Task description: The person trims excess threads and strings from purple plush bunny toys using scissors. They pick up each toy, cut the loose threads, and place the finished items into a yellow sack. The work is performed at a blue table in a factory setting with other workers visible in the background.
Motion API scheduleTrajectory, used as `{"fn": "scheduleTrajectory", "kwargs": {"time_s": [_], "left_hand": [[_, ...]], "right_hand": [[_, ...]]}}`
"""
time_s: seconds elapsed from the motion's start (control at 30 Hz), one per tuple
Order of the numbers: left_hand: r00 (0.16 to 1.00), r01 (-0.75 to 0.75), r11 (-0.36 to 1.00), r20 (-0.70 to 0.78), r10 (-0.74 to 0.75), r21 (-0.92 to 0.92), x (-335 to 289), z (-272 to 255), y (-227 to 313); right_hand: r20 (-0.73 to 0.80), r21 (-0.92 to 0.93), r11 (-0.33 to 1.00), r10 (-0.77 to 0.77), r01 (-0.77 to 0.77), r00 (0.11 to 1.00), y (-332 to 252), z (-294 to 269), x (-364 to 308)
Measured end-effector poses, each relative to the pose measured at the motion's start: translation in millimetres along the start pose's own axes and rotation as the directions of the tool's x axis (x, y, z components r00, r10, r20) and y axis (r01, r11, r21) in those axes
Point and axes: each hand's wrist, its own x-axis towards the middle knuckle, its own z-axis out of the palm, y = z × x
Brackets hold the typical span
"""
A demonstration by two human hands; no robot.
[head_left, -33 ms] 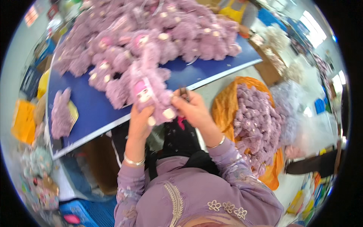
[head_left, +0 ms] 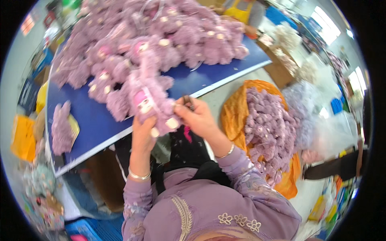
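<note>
A purple plush doll [head_left: 155,92] with long ears, a pink-haired face and cream feet is held just past the table's near edge. My left hand [head_left: 142,130] grips its lower body, thumb on the front below the face. My right hand [head_left: 197,116] is closed at the doll's right side, its fingertips touching the fur. A small dark tool [head_left: 188,102] sticks out between those fingers; most of it is hidden, so its kind is unclear. Right behind the held doll lies a big heap of similar plush dolls [head_left: 193,36].
The blue table [head_left: 96,132] has a pale edge. A single purple plush [head_left: 61,130] lies on its left end. On the right, an orange sack [head_left: 233,110] is full of small purple plush pieces [head_left: 269,128]. A person in a yellow apron [head_left: 240,13] is beyond the table.
The whole scene has shifted slightly to the left in the picture. Both hands keep the same hold on the plush doll.
</note>
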Motion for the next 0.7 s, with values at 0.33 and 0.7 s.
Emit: {"fn": "scheduleTrajectory", "kwargs": {"time_s": [0.33,0.7], "left_hand": [[0.999,-0.045,0.997,0.025,0.044,0.068,3,3,-1],[0.999,-0.043,0.989,-0.015,0.046,0.142,0,16,-4]], "right_hand": [[0.076,-0.027,0.984,-0.176,0.178,0.981,-1,-1,2],[0.383,0.300,0.918,0.134,-0.260,0.914,5,-31,-18]]}}
